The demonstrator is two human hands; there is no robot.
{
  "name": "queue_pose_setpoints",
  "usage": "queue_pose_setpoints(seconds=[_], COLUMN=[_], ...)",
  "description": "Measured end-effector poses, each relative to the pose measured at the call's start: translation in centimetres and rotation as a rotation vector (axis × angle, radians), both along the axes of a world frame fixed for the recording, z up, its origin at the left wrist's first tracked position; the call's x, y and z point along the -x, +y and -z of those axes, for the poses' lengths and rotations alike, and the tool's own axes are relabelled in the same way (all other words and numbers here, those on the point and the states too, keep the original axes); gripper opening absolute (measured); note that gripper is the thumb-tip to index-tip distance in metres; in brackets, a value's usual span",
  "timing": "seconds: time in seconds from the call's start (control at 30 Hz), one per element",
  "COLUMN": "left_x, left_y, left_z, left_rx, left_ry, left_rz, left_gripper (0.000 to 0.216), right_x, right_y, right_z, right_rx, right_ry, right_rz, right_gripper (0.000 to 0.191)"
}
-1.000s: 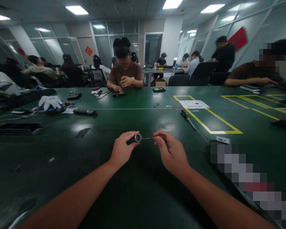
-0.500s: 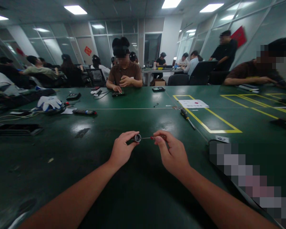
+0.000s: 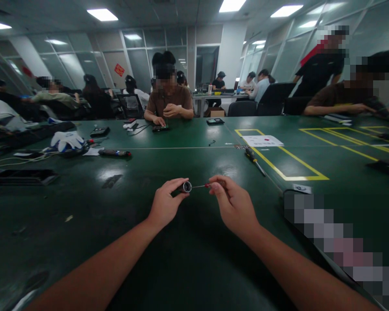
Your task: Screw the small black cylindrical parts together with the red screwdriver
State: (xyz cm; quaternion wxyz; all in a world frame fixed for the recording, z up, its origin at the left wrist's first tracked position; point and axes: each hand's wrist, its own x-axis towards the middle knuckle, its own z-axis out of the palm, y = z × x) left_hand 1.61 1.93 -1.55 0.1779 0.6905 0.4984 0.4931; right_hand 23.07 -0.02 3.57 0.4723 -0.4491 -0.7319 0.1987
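My left hand (image 3: 168, 199) is closed around a small dark cylinder (image 3: 187, 186), thumb and fingers on its sides. Its round open end, with a pale metallic rim, faces me; the rest is hidden in the hand. Between thumb and fingers, my right hand (image 3: 233, 198) pinches the red handle of a small screwdriver (image 3: 208, 185). The thin shaft points left, its tip at the cylinder's rim; whether it touches or enters is too small to tell. Both hands are held over the green table (image 3: 194, 268).
A yellow-and-black screwdriver (image 3: 255, 161) lies beyond my right hand, beside a yellow tape outline with a paper sheet (image 3: 262, 141). White gloves (image 3: 67, 140), a dark pen-shaped tool (image 3: 115, 153) and cables lie to the left. A co-worker (image 3: 170, 97) sits across the table.
My hands and the tools they hold stay almost in place, the small screwdriver's shaft tilting very slightly. In the right background, a standing person has moved to the right.
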Motion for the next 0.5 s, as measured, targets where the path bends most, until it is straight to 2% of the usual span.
queue_pose_setpoints(seconds=[0.17, 0.37, 0.43, 0.5], left_x=[0.17, 0.07, 0.05, 0.09], left_y=[0.13, 0.01, 0.08, 0.19], left_z=[0.36, 0.19, 0.2, 0.24], left_rx=[-0.02, -0.021, -0.018, -0.018], left_ry=[0.001, 0.027, 0.018, 0.001], left_rz=[-0.001, 0.031, 0.023, -0.003], left_gripper=[0.039, 0.039, 0.039, 0.038], right_x=[0.27, 0.18, 0.16, 0.17], right_y=[-0.48, 0.24, 0.27, 0.06], right_z=[-0.18, 0.25, 0.18, -0.02], right_rx=[-0.07, 0.153, 0.114, 0.027], right_ry=[-0.127, 0.162, 0.125, 0.0], right_rz=[-0.111, -0.013, -0.028, -0.059], right_gripper=[0.02, 0.029, 0.025, 0.021])
